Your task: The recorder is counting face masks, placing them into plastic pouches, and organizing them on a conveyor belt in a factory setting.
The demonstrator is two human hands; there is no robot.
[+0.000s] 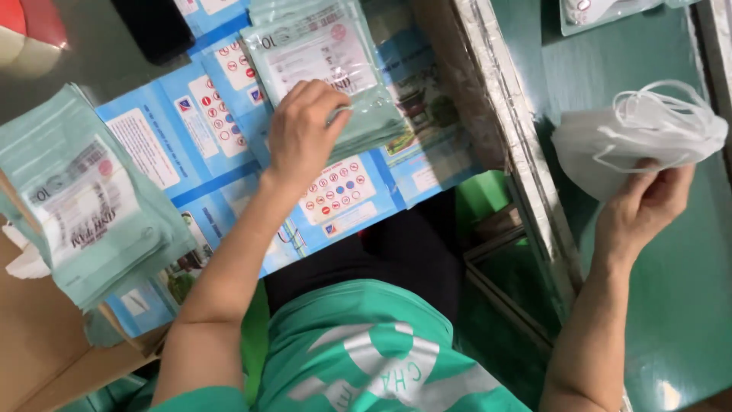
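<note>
My left hand [303, 131] reaches forward and rests on a stack of pale green plastic pouches [324, 53], its fingers curled over the stack's lower right corner. My right hand [644, 206] holds a bundle of white folded face masks [637, 137] with thin ear loops, lifted above the green table [679, 290] on the right. A second, thicker stack of the same green pouches [84, 206] lies at the far left.
Blue printed sheets [183, 130] cover the surface under the pouches. A metal-edged table rim [503, 130] runs diagonally between the two work areas. A brown cardboard box [38, 343] sits at bottom left. A dark object [156, 27] lies at the top.
</note>
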